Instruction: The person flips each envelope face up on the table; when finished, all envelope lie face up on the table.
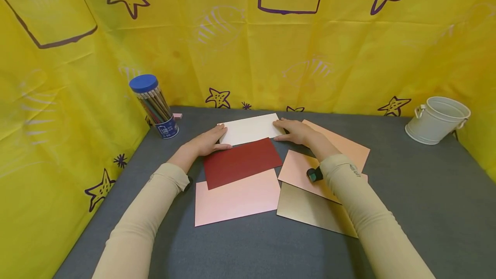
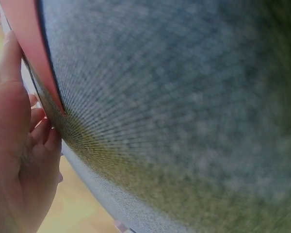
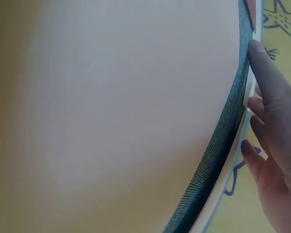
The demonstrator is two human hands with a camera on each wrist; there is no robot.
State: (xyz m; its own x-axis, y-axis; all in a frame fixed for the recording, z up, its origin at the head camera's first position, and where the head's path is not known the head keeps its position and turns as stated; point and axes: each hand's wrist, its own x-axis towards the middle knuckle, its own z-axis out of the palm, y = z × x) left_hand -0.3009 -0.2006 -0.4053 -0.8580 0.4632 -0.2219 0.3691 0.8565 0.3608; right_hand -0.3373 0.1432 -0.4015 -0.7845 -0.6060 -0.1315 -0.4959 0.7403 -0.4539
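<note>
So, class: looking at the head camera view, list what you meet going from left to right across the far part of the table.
pencil tub with the blue lid → left hand → white sheet → right hand → white metal bucket

Craft booth, yellow starfish backdrop [image 1: 248,55], pencil tub [image 1: 155,106]
</note>
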